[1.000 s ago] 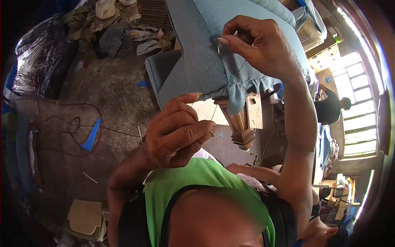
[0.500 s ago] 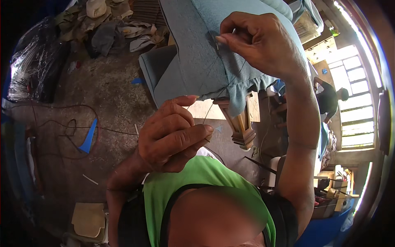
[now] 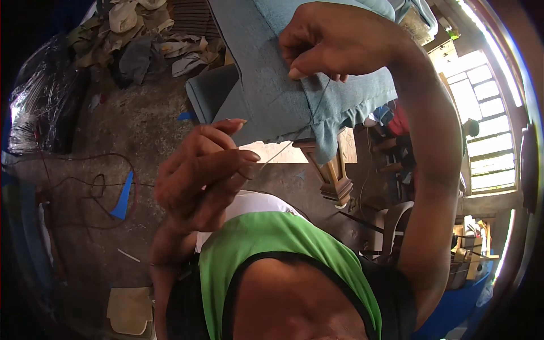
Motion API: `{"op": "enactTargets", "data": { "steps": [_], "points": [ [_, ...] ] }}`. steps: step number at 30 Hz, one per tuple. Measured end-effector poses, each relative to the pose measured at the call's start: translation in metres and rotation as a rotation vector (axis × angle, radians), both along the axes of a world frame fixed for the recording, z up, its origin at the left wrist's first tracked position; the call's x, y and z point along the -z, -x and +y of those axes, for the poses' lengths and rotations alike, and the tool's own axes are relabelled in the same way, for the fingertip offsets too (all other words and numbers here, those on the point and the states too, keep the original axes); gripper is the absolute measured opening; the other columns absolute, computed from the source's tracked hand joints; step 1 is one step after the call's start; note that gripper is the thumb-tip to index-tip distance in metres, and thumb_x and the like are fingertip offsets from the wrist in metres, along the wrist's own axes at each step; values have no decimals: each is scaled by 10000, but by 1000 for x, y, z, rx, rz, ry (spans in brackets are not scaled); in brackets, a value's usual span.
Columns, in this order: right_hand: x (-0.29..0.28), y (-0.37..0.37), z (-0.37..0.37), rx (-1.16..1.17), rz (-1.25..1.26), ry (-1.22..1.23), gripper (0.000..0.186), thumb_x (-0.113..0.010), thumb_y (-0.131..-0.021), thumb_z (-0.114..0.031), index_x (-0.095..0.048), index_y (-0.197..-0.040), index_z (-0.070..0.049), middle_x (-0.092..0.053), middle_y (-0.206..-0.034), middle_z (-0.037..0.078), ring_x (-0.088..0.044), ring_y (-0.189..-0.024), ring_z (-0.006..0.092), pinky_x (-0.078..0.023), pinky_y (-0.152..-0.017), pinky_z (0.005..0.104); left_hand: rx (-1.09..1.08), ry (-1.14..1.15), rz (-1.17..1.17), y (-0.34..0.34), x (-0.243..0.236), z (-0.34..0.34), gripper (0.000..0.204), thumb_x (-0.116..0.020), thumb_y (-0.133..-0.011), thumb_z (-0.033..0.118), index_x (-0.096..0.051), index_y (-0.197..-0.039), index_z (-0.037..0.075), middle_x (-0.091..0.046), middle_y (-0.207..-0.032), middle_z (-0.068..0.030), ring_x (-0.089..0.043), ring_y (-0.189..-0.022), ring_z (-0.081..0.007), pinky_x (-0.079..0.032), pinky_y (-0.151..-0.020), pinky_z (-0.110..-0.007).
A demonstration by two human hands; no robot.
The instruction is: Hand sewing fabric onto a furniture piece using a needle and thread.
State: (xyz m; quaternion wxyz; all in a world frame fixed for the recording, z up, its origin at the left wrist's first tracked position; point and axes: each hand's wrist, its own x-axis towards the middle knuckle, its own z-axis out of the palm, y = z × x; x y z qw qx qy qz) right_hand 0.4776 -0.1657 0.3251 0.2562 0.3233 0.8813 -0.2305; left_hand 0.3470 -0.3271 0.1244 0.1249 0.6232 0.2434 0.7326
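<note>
My left hand (image 3: 198,173) is closed, with a pale thread (image 3: 276,154) pinched between thumb and fingers. The thread stretches up to the lower edge of a blue-grey upholstered piece of furniture (image 3: 258,85). My right hand (image 3: 326,48) is bent over that fabric, its fingers curled and the thumb tip against a seam. Whatever its fingertips grip is hidden. A stretch of thread also shows between the right hand and the lower corner of the cover. Gathered fabric hangs at that corner, above a carved wooden leg (image 3: 331,175).
Crumpled cloths (image 3: 141,54) lie at the far left beside a bundle wrapped in shiny plastic (image 3: 45,96). A cord (image 3: 90,156) and a blue scrap (image 3: 123,195) are on the floor. At right stand a chair (image 3: 396,226) and a barred window (image 3: 484,124), with a person partly visible.
My left hand has moved left and down, drawing the thread straighter. My right hand has turned and come down onto the fabric; a thin shiny sliver seen at its fingertips before is now hidden.
</note>
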Motion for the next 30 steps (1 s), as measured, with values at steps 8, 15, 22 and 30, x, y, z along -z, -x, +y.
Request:
{"op": "enactTargets", "data": {
  "steps": [8,15,22,30],
  "points": [
    [26,-49,-33,-591,433,-962,172,-734,-844,-137,-689,-986,-52,-677,-945,110,-678,-853,301,-535,-659,374,-23,12,-102,15,5,3,173,-627,-822,-27,-687,-982,-53,-660,-781,-107,-624,-747,-236,-565,-858,-479],
    [35,-39,-15,-660,519,-922,78,-660,-856,-138,-631,-898,-78,-605,-809,69,-666,-834,283,-532,-661,431,19,38,-254,18,11,14,160,-565,-875,-17,-653,-1000,-66,-668,-832,-127,-636,-846,-263,-557,-875,-459],
    [41,-40,-9,-502,514,-674,124,-661,-911,-178,-674,-882,-58,-652,-827,105,-671,-808,318,-528,-743,454,73,52,-286,20,13,19,168,-536,-903,15,-637,-1002,-75,-648,-875,-165,-616,-830,-235,-539,-910,-491],
    [42,-50,-3,-322,678,-506,158,-681,-924,-201,-706,-971,-51,-662,-838,129,-668,-790,327,-515,-740,432,189,-31,-423,27,10,11,329,-499,-937,114,-508,-1204,-78,-592,-898,-138,-560,-738,-199,-521,-891,-501]
  ]
}}
